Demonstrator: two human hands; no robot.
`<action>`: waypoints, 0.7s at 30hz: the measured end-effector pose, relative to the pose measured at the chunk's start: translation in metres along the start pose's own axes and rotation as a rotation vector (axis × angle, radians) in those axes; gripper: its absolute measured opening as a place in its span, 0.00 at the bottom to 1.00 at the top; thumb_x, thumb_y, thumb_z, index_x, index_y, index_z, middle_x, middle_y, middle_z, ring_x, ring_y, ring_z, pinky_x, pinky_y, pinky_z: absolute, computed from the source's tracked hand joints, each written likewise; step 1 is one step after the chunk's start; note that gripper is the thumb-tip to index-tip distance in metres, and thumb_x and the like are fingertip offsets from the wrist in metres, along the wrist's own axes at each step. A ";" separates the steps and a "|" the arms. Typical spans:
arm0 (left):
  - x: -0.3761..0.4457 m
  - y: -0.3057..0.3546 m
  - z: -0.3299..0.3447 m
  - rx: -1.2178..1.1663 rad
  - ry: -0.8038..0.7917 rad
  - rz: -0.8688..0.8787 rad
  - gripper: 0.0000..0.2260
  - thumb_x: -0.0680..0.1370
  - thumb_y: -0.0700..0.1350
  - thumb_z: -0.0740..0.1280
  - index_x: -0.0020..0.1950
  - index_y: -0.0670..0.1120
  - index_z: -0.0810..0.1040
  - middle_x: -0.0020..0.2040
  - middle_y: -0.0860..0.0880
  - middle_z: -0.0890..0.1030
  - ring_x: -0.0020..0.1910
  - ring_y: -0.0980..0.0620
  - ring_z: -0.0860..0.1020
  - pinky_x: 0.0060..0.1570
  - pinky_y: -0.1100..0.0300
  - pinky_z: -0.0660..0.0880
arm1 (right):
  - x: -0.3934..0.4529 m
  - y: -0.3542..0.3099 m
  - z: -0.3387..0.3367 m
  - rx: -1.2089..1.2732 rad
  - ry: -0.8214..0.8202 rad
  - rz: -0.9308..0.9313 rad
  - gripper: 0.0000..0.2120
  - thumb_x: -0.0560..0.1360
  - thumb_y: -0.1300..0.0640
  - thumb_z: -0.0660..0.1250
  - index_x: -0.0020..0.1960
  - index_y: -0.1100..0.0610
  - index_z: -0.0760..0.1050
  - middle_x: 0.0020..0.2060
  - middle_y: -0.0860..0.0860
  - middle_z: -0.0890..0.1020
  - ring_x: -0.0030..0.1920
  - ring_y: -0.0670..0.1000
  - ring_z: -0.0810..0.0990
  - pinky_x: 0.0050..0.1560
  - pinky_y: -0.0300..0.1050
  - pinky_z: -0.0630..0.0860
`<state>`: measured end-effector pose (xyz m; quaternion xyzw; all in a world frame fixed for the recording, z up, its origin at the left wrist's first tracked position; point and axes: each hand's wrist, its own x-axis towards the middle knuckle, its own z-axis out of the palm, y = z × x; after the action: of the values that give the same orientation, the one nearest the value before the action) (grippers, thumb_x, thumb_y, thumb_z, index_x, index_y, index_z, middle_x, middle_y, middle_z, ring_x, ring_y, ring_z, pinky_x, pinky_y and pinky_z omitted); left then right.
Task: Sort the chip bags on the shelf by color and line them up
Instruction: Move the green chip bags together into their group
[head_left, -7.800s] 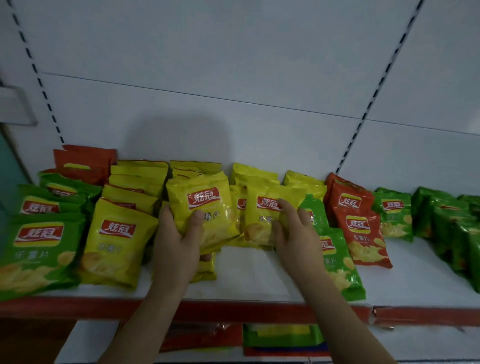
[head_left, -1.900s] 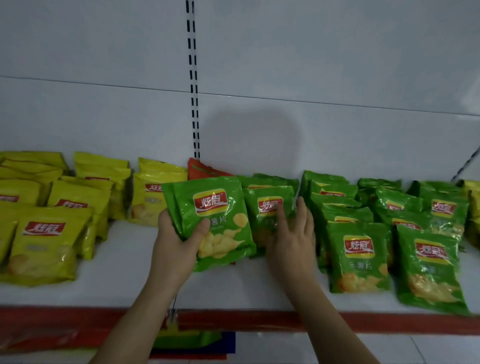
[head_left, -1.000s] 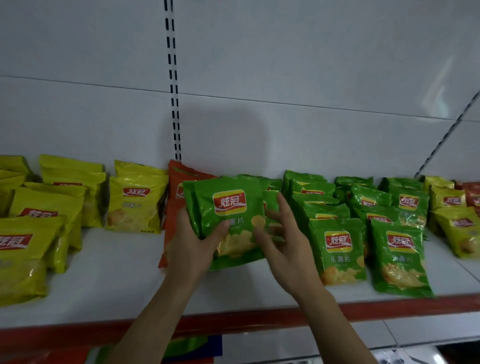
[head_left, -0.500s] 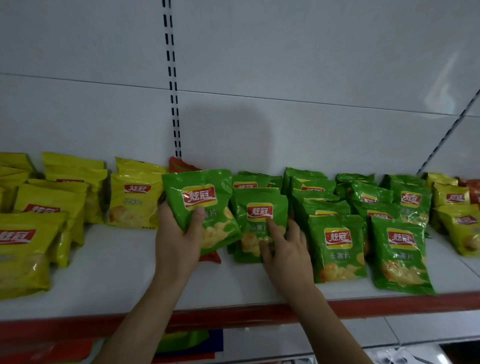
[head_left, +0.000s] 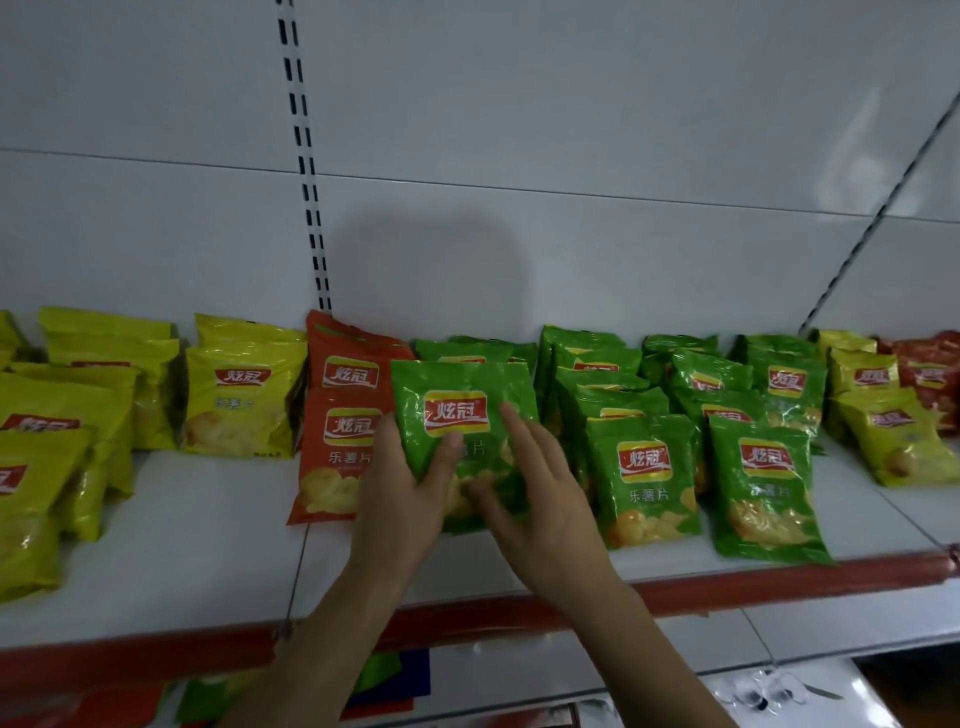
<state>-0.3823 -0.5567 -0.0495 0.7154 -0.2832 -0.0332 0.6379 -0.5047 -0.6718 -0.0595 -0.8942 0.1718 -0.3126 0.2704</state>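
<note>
green crinkled foil chip bag (head_left: 460, 415) is sitting upright mid-shelf, just right of an orange foil chip bag (head_left: 343, 441). left hand (head_left: 402, 499) is gripping its lower left edge, thumb in front; right hand (head_left: 540, 493) is lying open, fingers spread, against its front.

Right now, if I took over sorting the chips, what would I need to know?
Left hand holds a green bag; right hand lies open on its front.
Done: yellow bags grouped left, green rows lined up right.
Left: set this bag into the greens, and move the orange bags between yellow and green. Stray yellow bags and red bags remain far right.
</note>
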 end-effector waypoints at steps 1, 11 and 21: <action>-0.001 0.000 0.004 0.019 -0.014 0.012 0.25 0.79 0.58 0.70 0.73 0.52 0.70 0.58 0.57 0.83 0.53 0.62 0.83 0.45 0.69 0.80 | -0.001 0.004 0.000 -0.012 0.017 -0.016 0.36 0.83 0.43 0.67 0.85 0.39 0.53 0.78 0.46 0.65 0.61 0.42 0.76 0.57 0.48 0.82; -0.018 -0.032 0.014 1.047 -0.158 0.457 0.26 0.84 0.59 0.63 0.79 0.48 0.72 0.83 0.40 0.62 0.84 0.35 0.53 0.76 0.31 0.61 | -0.030 0.041 0.014 -0.505 0.078 0.029 0.30 0.82 0.47 0.65 0.83 0.49 0.65 0.80 0.60 0.65 0.79 0.65 0.65 0.70 0.66 0.74; -0.022 -0.040 -0.001 1.093 -0.166 0.385 0.28 0.85 0.62 0.54 0.80 0.48 0.70 0.81 0.43 0.67 0.83 0.39 0.58 0.78 0.33 0.58 | -0.031 0.036 0.015 -0.587 0.041 0.058 0.34 0.79 0.42 0.64 0.83 0.49 0.65 0.85 0.60 0.54 0.85 0.64 0.45 0.80 0.69 0.60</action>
<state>-0.3862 -0.5450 -0.0939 0.8712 -0.4332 0.1783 0.1466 -0.5234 -0.6800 -0.1049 -0.9224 0.2856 -0.2600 0.0055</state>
